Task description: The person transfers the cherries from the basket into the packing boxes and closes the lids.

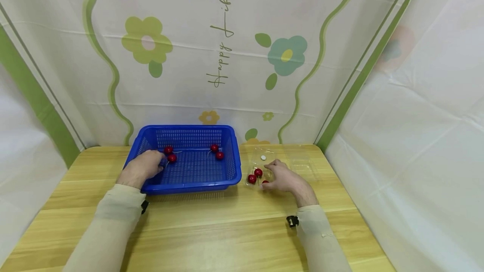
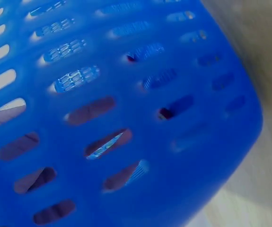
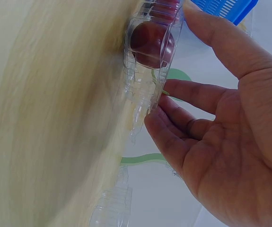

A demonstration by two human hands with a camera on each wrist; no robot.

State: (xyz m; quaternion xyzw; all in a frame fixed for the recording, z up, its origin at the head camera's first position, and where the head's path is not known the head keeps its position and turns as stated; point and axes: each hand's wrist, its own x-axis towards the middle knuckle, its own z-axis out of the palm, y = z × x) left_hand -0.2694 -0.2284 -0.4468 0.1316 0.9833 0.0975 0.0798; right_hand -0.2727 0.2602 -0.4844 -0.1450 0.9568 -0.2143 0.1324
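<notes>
Right hand (image 1: 283, 179) holds clear box (image 3: 143, 79) — 3 cherries (image 1: 252, 179) inside.

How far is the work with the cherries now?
Looks done: three cherries lie in the clear container. In hand: the right hand holds this container; the left hand is inside the blue basket, its grip hidden. Probably left: four cherries there, if the container is being filled.

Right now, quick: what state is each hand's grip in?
Left hand: can't tell; its fingertips, down inside the blue basket, aren't clearly visible.
Right hand: open, thumb and fingers spread at the edge of the clear plastic container.
</notes>
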